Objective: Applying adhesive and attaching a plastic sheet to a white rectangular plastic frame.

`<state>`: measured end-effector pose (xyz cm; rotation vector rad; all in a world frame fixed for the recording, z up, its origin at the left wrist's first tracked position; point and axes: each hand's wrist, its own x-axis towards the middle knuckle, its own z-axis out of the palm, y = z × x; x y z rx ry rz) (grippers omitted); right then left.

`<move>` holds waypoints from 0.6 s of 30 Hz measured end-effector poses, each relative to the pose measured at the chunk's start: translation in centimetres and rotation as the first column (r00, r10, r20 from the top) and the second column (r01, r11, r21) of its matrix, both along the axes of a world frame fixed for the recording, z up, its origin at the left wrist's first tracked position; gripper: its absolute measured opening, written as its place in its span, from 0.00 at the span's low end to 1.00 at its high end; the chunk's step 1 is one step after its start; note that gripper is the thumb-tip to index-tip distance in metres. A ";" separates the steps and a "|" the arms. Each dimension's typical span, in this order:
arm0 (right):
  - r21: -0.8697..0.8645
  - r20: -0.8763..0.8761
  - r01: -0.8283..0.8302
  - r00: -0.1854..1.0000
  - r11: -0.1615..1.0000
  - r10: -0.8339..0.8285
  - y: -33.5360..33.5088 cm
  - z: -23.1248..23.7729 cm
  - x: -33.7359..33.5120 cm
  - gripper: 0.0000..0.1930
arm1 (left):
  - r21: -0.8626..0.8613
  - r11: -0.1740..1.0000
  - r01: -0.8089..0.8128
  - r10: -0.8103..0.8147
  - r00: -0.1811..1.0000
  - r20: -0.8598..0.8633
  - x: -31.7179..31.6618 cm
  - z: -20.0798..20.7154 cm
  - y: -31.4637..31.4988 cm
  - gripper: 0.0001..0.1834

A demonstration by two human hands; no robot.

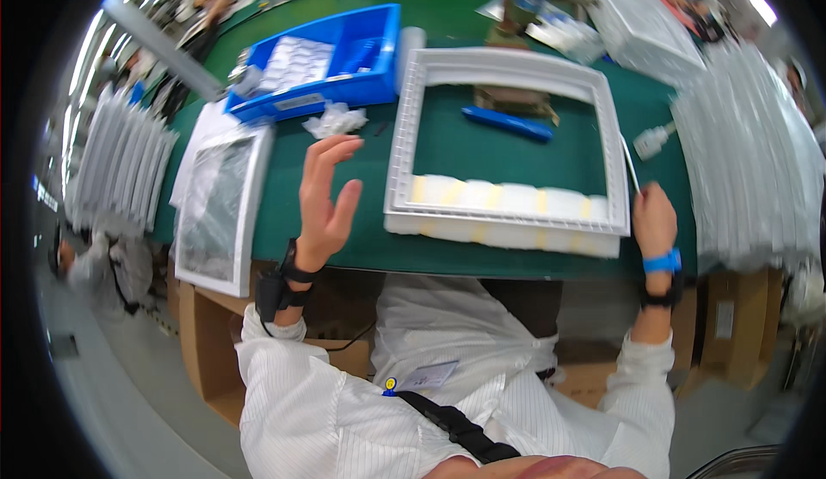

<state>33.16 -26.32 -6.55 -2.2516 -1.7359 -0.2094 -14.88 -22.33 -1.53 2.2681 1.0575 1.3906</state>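
My left hand (325,212) is raised over the green bench, fingers spread and holding nothing. Just beyond its fingertips lies a crumpled piece of clear-white plastic (335,121). A white rectangular plastic frame (402,148) rests in front of me with its middle open to the bench. White padding with yellowish bands (516,197) runs along its near side. At the frame's right side, my right hand (656,221) is closed on a thin white stick (631,165), whose exact kind I cannot make out. Within the frame opening lies a blue pen-shaped tool (508,124).
A blue bin (314,100) with white parts stands at the back left. Left of my hand lies a white-framed panel (215,212). Wrapped white stacks (748,152) flank the right side. A small white bottle (654,140) and a green machine (520,1) also occupy the bench (353,242).
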 end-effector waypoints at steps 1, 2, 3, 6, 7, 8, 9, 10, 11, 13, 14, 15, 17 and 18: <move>0.034 -0.003 -0.030 1.000 0.999 0.030 -1.0 -0.5 1.4 0.07 | 0.012 1.000 0.000 -0.001 1.000 0.020 0.8 1.0 0.3 0.18; 0.075 -0.139 -0.079 0.986 0.994 0.089 -1.6 -0.9 2.3 0.06 | 0.077 0.997 -0.022 0.022 1.000 -0.003 1.4 2.1 0.3 0.16; 0.113 -0.266 -0.116 0.953 0.987 0.142 -2.6 -1.0 2.9 0.06 | 0.131 0.991 0.007 -0.004 1.000 -0.026 2.4 3.3 0.4 0.15; 0.121 -0.827 -0.078 0.543 0.990 0.144 -5.5 2.1 2.2 0.05 | 0.206 0.949 0.237 -0.229 0.972 -0.060 4.6 5.3 0.2 0.16; 0.140 -0.884 -0.020 0.448 0.990 0.134 -6.8 4.3 0.6 0.04 | 0.211 0.915 0.345 -0.332 0.938 -0.095 5.2 5.6 0.1 0.15; 0.175 -0.856 0.016 0.496 0.984 0.144 -7.9 6.4 -0.4 0.04 | 0.266 0.863 0.430 -0.411 0.903 -0.126 6.3 5.7 0.0 0.11; 0.210 -0.826 0.059 0.545 0.976 0.145 -8.8 8.2 -1.4 0.04 | 0.315 0.796 0.517 -0.492 0.856 -0.161 7.6 5.7 0.1 0.08; 0.220 -0.810 0.072 0.570 0.973 0.141 -9.9 10.1 -2.3 0.04 | 0.376 0.739 0.559 -0.537 0.826 -0.174 9.2 5.6 0.5 0.06; 0.244 -0.817 -0.009 0.536 0.970 0.210 -9.8 11.0 -3.3 0.05 | 0.421 0.703 0.573 -0.540 0.816 -0.208 10.0 5.5 0.3 0.06; 0.273 -0.818 -0.106 0.496 0.956 0.289 -9.5 12.8 -5.8 0.06 | 0.481 0.678 0.555 -0.503 0.828 -0.247 11.7 6.4 0.0 0.08; 0.215 -0.829 -0.233 0.469 0.948 0.303 -9.0 13.6 -7.1 0.05 | 0.501 0.694 0.517 -0.486 0.850 -0.203 12.1 6.4 -0.1 0.11; 0.157 -0.841 -0.360 0.440 0.920 0.315 -8.2 14.1 -8.6 0.04 | 0.507 0.703 0.499 -0.465 0.862 -0.203 12.4 6.4 -0.3 0.11; 0.124 -0.860 -0.482 0.383 0.867 0.336 -6.4 15.0 -11.7 0.03 | 0.548 0.755 0.360 -0.315 0.932 -0.178 12.8 6.3 -0.4 0.16; 0.131 -0.867 -0.531 0.349 0.837 0.357 -5.3 15.2 -12.6 0.04 | 0.633 0.741 0.223 -0.134 0.973 -0.186 12.9 6.2 -0.1 0.20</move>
